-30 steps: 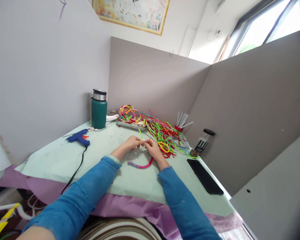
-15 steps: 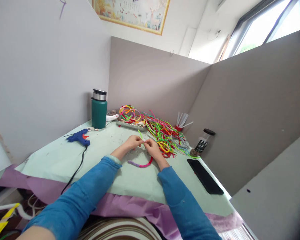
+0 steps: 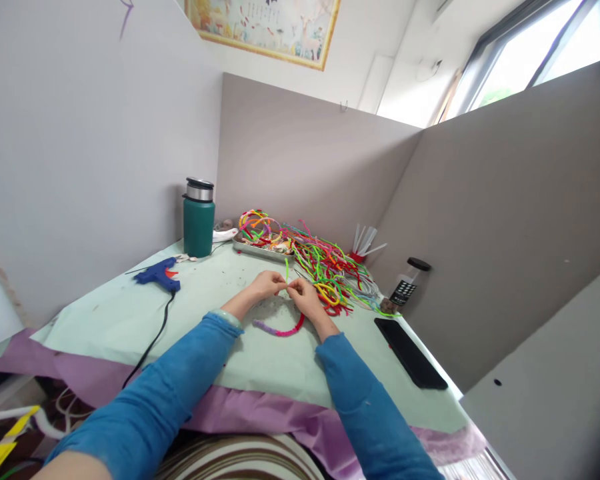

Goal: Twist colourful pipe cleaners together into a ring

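1. Stem — curved over the tabletop, red end passing behind the right hand.
2. Left hand and right: each grip pinches it — fingers hide where.
3. Green tip above; join hidden.

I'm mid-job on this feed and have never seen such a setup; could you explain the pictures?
There is no machine: these are a person's bare left hand and right hand, in blue sleeves. Every picture comes from one camera worn on the head, looking forward and down. The hands meet, apparently pinching something thin; a green tip pokes up there, and a multicoloured strip curves below the right hand. Whether they join is hidden. On the covered table are a blue glue gun, a green bottle, a tray, a heap of colourful fuzzy strips, a jar and a black flat slab.
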{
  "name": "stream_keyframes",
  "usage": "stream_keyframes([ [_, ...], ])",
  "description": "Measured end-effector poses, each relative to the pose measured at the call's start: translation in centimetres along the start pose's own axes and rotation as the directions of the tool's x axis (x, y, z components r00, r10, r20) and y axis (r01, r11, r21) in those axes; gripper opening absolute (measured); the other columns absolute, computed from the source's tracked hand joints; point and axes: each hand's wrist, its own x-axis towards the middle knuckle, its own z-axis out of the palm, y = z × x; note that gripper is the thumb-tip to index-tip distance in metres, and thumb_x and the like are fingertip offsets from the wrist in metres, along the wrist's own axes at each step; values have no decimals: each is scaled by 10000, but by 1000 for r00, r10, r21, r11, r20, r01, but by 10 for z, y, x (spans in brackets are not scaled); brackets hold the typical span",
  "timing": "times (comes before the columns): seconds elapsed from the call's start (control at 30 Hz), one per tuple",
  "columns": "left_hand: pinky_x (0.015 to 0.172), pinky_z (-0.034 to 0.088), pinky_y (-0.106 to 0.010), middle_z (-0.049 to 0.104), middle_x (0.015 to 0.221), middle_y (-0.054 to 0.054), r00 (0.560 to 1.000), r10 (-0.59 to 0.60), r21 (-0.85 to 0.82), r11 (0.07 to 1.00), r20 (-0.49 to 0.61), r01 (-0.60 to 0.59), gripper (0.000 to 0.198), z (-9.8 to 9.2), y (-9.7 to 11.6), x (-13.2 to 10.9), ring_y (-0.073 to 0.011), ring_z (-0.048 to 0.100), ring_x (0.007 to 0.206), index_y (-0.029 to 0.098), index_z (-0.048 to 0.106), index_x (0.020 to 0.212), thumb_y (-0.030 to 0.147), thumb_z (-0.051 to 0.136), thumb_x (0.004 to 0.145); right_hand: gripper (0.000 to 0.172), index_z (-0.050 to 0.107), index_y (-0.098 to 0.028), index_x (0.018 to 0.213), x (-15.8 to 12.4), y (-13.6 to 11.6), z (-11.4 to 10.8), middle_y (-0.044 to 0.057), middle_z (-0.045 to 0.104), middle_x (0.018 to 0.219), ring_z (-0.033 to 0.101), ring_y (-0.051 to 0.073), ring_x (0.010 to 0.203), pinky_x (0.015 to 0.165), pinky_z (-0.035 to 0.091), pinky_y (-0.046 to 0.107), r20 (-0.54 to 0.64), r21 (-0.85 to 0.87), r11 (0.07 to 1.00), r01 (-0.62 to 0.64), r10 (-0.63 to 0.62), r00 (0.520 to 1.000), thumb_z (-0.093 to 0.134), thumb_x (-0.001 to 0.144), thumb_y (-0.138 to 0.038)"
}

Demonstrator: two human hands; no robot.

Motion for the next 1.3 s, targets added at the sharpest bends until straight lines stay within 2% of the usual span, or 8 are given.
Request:
stream_keyframes([
  [0.13,450,314,-212,552,523,4,999,26,95,995,-35,-23,256,2,-2,3,-82,410,422,114,659,745,342,547,715,125,542,-174,725,1,2,1,-7,570,680,504,128,622,589,388,242,-5,-18,1000,-3,3,1000,514,725,-295],
  [0.27,549,377,-206,633,637,-21,980,148,200,972,-133,-120,196,5,-5,6,-111,520,569,126,674,757,275,553,717,126,539,-177,709,3,8,1,-9,570,657,505,132,607,579,384,245,-56,-33,998,-47,45,997,518,713,-301],
  [0.37,615,410,-203,671,748,-23,959,229,214,958,-166,-192,184,6,-6,7,-118,561,650,147,684,811,257,566,721,121,541,-177,704,5,11,0,-11,566,646,507,134,603,573,382,245,-84,-26,997,-67,65,994,515,702,-295],
  [0.5,666,433,-201,692,834,-23,945,288,200,946,-152,-256,219,5,-5,6,-115,587,665,170,701,880,278,561,750,114,542,-175,700,6,11,-1,-12,561,646,508,132,610,583,383,245,-104,-22,997,-73,71,992,503,698,-282],
  [0.73,676,440,-187,699,904,-36,943,311,250,928,-118,-275,232,4,-4,5,-114,610,678,177,720,902,278,559,770,123,543,-177,706,6,11,-2,-17,555,640,500,129,603,581,382,244,-99,-22,996,-81,79,992,501,704,-292],
  [1.03,745,433,-215,706,903,-37,946,310,287,918,-92,-273,242,7,-14,13,-157,617,823,191,717,924,271,577,744,126,540,-175,711,6,12,-1,-23,555,639,502,128,610,572,377,238,-83,-32,997,-65,63,995,506,699,-296],
  [1.3,730,419,-222,705,877,-51,957,281,311,918,-73,-246,254,7,-9,11,-166,602,778,191,717,942,282,572,754,138,540,-174,712,4,6,-1,-15,558,643,497,130,611,576,380,245,-92,-8,999,-31,30,995,514,709,-309],
])
